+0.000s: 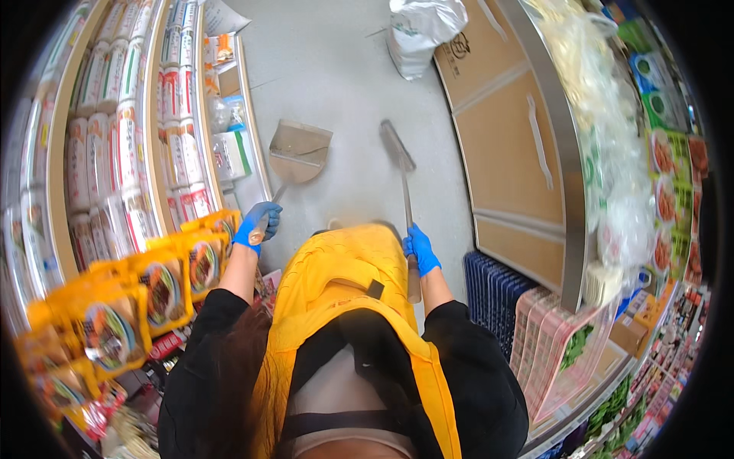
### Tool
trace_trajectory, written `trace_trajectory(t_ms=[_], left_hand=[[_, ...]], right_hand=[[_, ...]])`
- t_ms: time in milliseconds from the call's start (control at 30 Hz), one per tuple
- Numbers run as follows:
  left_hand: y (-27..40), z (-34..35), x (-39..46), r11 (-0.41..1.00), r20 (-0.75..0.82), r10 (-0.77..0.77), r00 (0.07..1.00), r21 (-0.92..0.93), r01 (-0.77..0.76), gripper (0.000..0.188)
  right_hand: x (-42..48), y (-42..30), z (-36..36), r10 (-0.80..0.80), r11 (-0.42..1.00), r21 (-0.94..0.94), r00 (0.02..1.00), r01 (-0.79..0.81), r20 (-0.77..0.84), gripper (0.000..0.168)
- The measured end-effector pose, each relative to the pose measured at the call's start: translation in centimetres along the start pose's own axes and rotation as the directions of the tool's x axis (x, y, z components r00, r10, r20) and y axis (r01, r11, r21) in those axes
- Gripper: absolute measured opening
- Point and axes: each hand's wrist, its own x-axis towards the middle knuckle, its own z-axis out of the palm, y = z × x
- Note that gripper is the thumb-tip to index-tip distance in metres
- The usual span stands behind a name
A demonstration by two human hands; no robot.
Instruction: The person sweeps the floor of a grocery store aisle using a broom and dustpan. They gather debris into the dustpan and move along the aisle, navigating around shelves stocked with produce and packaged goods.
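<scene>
My left hand (258,225), in a blue glove, is closed around the handle of a dustpan (299,150). The dustpan's wide pan lies over the grey floor ahead, beside the foot of the left shelf. In my right hand (421,249), also blue-gloved, is the long handle of a broom (397,144); its narrow head is slightly blurred and stands to the right of the dustpan, apart from it. Whether either tool touches the floor I cannot tell. A yellow apron (344,264) hangs between my arms.
Shelves of wrapped cylindrical packs (129,143) and yellow food packets (160,287) line the left. On the right are a cabinet (507,143) with white handles, blue crates (496,292) and a pink basket (550,356). A silvery bag (424,34) stands ahead on the floor (350,74).
</scene>
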Motion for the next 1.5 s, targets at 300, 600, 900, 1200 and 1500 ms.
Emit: trace_trajectory(t_ms=[300, 600, 900, 1200, 1500], left_hand=[[19.1, 1.3, 12.1, 0.988, -0.116, -0.079, 0.990, -0.142, 0.063, 0.012], [34.7, 6.6, 21.4, 0.983, -0.176, -0.168, 0.970, -0.107, 0.151, 0.011], [44.1, 6.8, 25.3, 0.909, -0.074, -0.181, 0.981, -0.393, 0.138, 0.016], [44.5, 5.7, 26.5, 0.874, -0.078, -0.219, 0.973, -0.458, 0.160, 0.016], [43.3, 4.1, 26.5, 0.822, -0.064, -0.180, 0.982, -0.558, 0.114, 0.010]], right_hand=[[13.9, -29.4, 21.6, -0.213, 0.833, -0.494, 0.969, 0.249, 0.128, 0.048], [40.6, -56.5, 40.0, -0.155, 0.945, -0.281, 0.985, 0.169, 0.069, 0.022], [27.7, -51.0, 38.7, 0.273, 0.812, -0.550, 0.960, -0.193, 0.066, 0.040], [30.7, -53.4, 39.4, 0.028, 0.740, -0.670, 0.997, -0.066, -0.067, 0.044], [23.5, -45.9, 39.1, 0.569, 0.729, -0.499, 0.820, -0.468, 0.063, 0.035]])
